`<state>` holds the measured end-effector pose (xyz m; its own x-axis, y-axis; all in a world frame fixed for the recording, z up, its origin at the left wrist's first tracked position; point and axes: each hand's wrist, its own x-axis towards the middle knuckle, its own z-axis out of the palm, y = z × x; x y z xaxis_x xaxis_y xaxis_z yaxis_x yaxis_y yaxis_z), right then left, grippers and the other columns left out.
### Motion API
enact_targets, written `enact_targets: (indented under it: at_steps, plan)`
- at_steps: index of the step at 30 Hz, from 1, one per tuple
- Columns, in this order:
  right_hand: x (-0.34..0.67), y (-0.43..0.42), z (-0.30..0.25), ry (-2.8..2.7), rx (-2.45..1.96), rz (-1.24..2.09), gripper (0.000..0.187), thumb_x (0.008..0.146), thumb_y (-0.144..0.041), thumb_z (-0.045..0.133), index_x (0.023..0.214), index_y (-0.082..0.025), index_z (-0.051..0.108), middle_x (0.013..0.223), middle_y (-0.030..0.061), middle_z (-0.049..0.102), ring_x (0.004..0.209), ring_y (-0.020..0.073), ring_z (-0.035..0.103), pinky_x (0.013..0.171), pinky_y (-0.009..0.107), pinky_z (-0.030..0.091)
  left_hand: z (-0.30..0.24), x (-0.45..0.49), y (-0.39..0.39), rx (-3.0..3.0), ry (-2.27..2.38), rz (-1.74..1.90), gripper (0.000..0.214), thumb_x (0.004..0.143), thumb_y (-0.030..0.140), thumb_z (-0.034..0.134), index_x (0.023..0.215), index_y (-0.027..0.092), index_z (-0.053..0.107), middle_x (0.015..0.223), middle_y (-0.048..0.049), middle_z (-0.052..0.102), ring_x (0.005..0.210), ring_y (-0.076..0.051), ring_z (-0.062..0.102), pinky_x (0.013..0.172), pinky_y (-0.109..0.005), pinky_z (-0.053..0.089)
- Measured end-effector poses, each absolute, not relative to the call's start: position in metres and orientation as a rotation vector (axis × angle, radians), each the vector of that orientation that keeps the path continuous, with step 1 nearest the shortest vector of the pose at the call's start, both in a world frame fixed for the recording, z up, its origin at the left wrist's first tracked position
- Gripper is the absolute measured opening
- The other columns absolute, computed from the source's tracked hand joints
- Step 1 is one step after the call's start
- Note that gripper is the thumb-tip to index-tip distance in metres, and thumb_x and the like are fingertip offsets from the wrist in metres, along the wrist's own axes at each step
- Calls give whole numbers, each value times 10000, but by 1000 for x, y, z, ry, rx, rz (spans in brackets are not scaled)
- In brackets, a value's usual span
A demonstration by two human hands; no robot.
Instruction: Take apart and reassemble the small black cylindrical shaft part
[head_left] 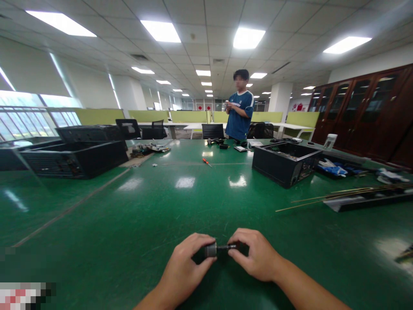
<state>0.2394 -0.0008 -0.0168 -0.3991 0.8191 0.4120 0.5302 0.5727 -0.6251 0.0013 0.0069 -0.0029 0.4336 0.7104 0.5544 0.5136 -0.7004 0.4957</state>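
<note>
Hands (185, 260) on shafted cylinder (211, 249), orange screwdriver (206, 162) ahead, black case (272, 167) rightward.

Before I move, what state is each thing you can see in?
Left hand: closed around the cylindrical part
Right hand: pinching the thin shaft's end
Cylindrical part: held sideways
Thin shaft: pointing right
Red-handled screwdriver: lying down
Right-side black case: open on top
Ceiling lights: on
Cabinet doors: apparently closed

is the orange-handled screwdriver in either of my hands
No, the orange-handled screwdriver lies on the green table, beyond your left hand and right hand.
</note>
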Motion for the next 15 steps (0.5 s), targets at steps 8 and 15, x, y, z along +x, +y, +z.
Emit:
enact_targets:
  at_steps: [8,15]
  plan:
    - [240,-1,-16,-2100,-1103,525,89,858,-203,655,929,-202,709,856,27,700,801,183,648,754,286,472,-4,1,8,2441,1073,1144,291,750,124,743,1010,249,710,936,-23,772,863,-189,735,817,-305,590]
    - [241,1,-14,-2109,-1123,532,165,954,-278,571,928,-199,713,847,30,705,792,179,655,747,287,464,-3,-1,8,2427,1090,1140,273,762,149,733,1013,254,712,942,-24,772,866,-193,737,816,-307,593]
